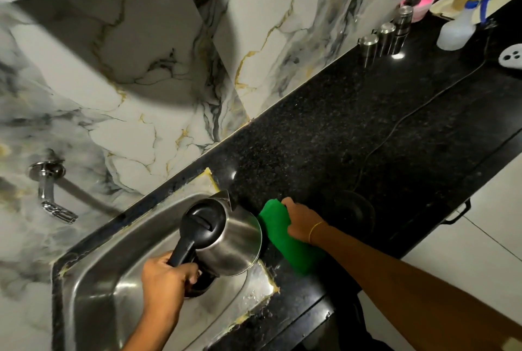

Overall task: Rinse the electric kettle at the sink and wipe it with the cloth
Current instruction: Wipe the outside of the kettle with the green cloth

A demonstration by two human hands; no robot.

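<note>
- Over the right end of the steel sink [93, 288], the electric kettle [226, 240] is held in the air, tilted so that its flat base faces right toward the cloth and its black lid [202, 222] faces the camera; the lid is down.
- The left hand [166, 280] has its grip wrapped tight around the kettle's black handle [182, 251], fingers curled under it.
- The right hand [303, 222] has its grip bunched around a green cloth [285, 235], which lies on the black speckled table [353, 130] just right of the kettle's base; whether cloth and kettle touch cannot be told.
- A thin yellow band circles the right wrist.
- The kettle's round black power base [356, 209] sits on the table just behind the right hand, its cord [409, 116] trailing away toward the far end.
- A chrome tap [52, 195] juts from the marble-patterned wall left of the sink.
- At the far end of the table stand three steel canisters [385, 37], a white spray bottle [459, 31] with a blue trigger, and a pink bowl [419, 3].
</note>
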